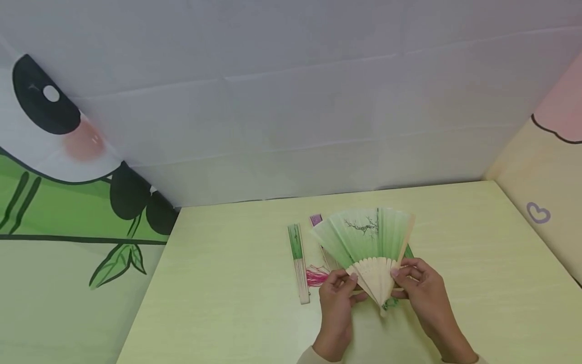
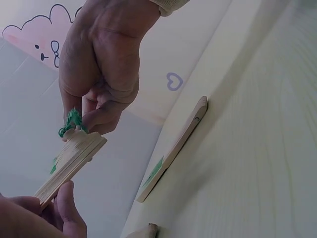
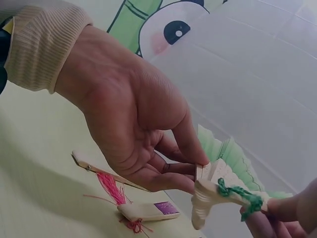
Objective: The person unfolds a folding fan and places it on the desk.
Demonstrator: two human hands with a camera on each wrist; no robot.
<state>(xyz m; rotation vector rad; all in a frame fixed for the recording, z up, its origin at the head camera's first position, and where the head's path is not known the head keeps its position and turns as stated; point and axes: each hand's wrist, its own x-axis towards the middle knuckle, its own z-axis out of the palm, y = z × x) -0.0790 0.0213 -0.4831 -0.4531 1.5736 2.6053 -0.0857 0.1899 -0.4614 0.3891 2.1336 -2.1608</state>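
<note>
A green-and-white folding fan [image 1: 364,232] with pale slats is spread out above the table, its pivot end towards the person. The left hand [image 1: 335,308] pinches the left outer slat between thumb and fingers, while the right hand [image 1: 426,293] pinches the right one. A black branch design shows on the leaf. From the pivot hangs a green cord [image 3: 237,193], also seen in the right wrist view. Left of the spread fan lies a folded green fan [image 1: 297,265]. Beside it, a purple-ended folded fan [image 1: 316,220] with a pink tassel [image 1: 317,276] is partly covered by the spread fan.
Another folded green fan [image 2: 173,148] lies on the table to the right, mostly hidden in the head view. The pale table [image 1: 218,283] meets a grey wall sheet [image 1: 291,126] behind. Printed side walls [image 1: 50,202] stand left and right.
</note>
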